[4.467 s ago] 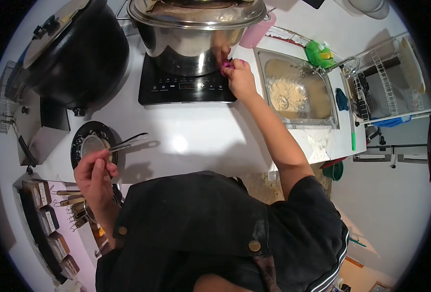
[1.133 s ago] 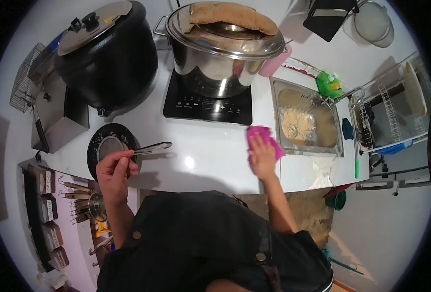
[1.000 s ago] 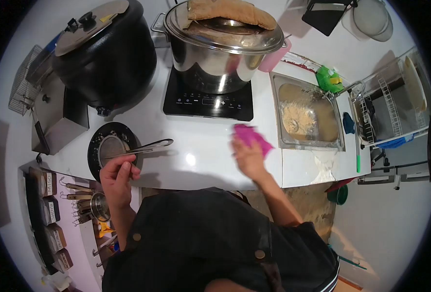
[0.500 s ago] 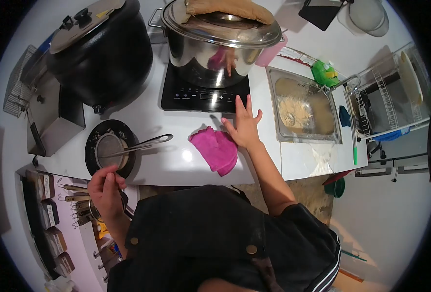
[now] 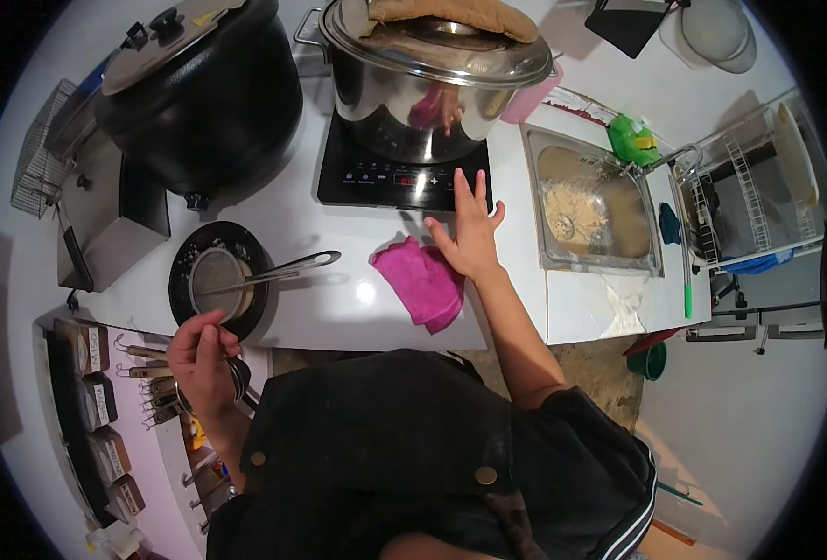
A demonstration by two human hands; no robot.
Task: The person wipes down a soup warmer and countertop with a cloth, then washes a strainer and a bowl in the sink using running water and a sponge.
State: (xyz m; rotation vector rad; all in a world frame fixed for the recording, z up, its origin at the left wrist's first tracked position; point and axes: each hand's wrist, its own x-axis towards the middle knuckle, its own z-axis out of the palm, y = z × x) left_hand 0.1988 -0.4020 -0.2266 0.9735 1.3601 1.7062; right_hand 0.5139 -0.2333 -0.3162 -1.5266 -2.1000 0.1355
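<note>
My right hand [image 5: 470,240] is spread open at the front edge of a black induction cooker [image 5: 357,185], its fingertips over the right end of the control panel. Red digits glow on the panel. A large lidded steel pot [image 5: 413,112] stands on the cooker. Just left of my right wrist, a crumpled pink cloth [image 5: 423,285] lies on the counter. My left hand [image 5: 204,359] is held in front of the counter edge, fingers curled against the thumb, nothing visible in them. Beyond it, a fine-mesh strainer [image 5: 217,282] rests over a black bowl [image 5: 183,313].
A big black lidded pot [image 5: 208,121] and a steel box-like container [image 5: 105,224] stand on the left. A brown folded cloth [image 5: 460,14] tops the steel pot's lid. On the right are a sink [image 5: 633,252] with pale residue and a dish rack [image 5: 745,187].
Red digits now show on the cooker's display, which was dark before. My right hand stays at the panel with only a slight shift. The whole view has moved a little.
</note>
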